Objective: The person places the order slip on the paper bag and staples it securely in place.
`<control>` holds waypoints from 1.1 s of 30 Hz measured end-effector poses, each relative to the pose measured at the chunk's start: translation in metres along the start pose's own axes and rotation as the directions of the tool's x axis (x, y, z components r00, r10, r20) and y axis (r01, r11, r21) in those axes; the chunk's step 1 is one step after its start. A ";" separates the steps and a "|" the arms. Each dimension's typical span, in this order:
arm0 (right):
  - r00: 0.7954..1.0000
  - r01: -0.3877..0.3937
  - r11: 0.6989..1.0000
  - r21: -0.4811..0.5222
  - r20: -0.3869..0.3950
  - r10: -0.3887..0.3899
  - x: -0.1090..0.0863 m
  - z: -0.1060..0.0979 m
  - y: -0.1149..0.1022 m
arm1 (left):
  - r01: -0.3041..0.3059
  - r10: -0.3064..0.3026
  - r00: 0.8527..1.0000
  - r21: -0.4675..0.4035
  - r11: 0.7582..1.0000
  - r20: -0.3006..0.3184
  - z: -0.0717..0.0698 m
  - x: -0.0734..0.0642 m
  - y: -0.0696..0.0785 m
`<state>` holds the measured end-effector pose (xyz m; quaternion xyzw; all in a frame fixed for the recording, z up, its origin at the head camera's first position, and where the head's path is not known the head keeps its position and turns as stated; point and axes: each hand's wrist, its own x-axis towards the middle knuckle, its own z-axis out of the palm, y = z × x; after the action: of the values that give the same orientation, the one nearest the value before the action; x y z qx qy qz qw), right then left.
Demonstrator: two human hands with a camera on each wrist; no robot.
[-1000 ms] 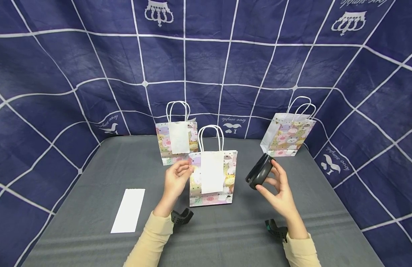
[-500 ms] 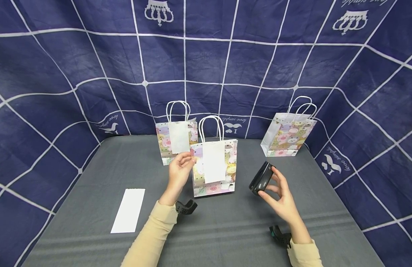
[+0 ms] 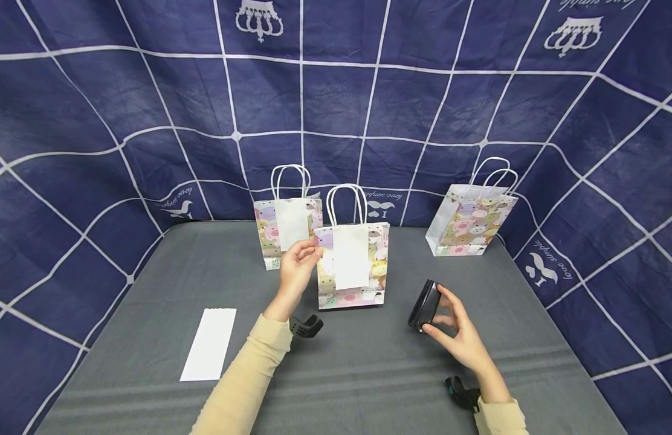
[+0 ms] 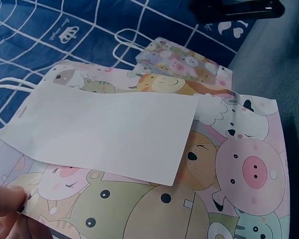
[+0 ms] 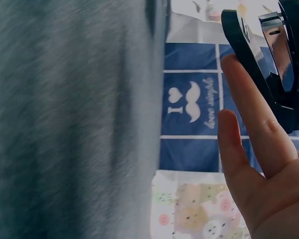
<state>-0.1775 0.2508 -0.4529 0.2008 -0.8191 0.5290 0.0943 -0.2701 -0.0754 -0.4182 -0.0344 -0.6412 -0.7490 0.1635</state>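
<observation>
In the head view my left hand pinches the left edge of a paper gift bag with a cartoon-animal print and white twisted handles. A blank white paper hangs over the bag's front from its top. The left wrist view shows a small staple in that paper near its top end, and its lower end standing off the bag. Right of the bag, my right hand holds a black stapler between thumb and fingers, above the table. Seen from the right wrist, the stapler's jaws stand apart.
A similar bag with a white paper on its front stands behind to the left. Another printed bag stands at the back right. A white paper strip lies on the grey table at left. Blue gridded cloth hangs behind.
My left hand has moved the front bag back and slightly right. My right hand has come nearer and lower with the stapler, which is now turned more upright in the head view.
</observation>
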 end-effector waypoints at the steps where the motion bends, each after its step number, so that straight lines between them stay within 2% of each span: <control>1: 1.000 -0.001 1.000 -0.003 0.004 0.001 -0.001 0.000 0.002 | 0.003 -0.003 1.000 -0.001 1.000 -0.005 0.000 0.003 -0.005; 4: 1.000 -0.011 1.000 -0.029 0.010 0.011 -0.002 -0.002 0.007 | 0.003 -0.003 1.000 -0.004 1.000 -0.014 0.000 0.011 -0.018; 13: 1.000 0.028 0.996 -0.080 0.009 -0.027 -0.004 -0.004 0.020 | -0.036 0.036 0.999 -0.008 0.999 0.012 0.008 0.022 -0.020; 17: 0.999 0.042 0.996 -0.084 0.018 -0.040 -0.005 -0.003 0.025 | -0.030 0.030 1.000 -0.003 1.000 0.009 0.010 0.028 -0.022; 26: 0.997 -0.034 0.996 -0.081 0.061 0.039 -0.008 -0.003 0.030 | -0.023 0.024 1.000 -0.010 1.000 0.020 0.015 0.040 -0.022; 33: 0.994 -0.044 0.996 -0.078 0.101 0.051 -0.009 -0.004 0.034 | -0.025 0.025 1.000 -0.015 1.000 0.007 0.016 0.045 -0.027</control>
<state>-0.1840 0.2687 -0.4830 0.2046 -0.8468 0.4888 0.0469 -0.3228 -0.0652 -0.4290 -0.0466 -0.6356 -0.7516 0.1703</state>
